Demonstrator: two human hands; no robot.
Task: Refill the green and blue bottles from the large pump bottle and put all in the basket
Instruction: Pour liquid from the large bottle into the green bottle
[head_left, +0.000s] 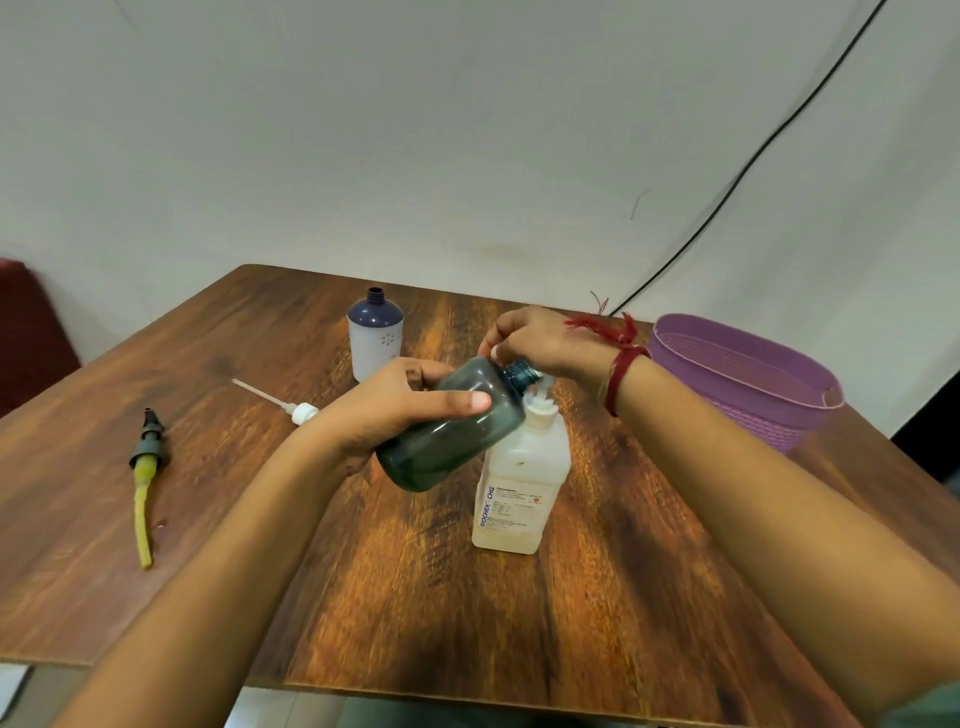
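My left hand (395, 402) grips the green translucent bottle (447, 431), tilted so its open neck points at the pump head of the large white pump bottle (519, 483) standing mid-table. Over that pump head sits my right hand (540, 343), fingers curled on its top, which is mostly hidden. The blue-and-white bottle (375, 335) stands upright and uncapped behind my left hand. A purple basket (748, 379) stands at the table's right edge.
A white pump cap with its tube (280, 401) lies on the wooden table (415, 597) left of my left hand. A dark pump with a yellow-green tube (145, 478) lies further left. A black cable (753, 156) runs down the wall.
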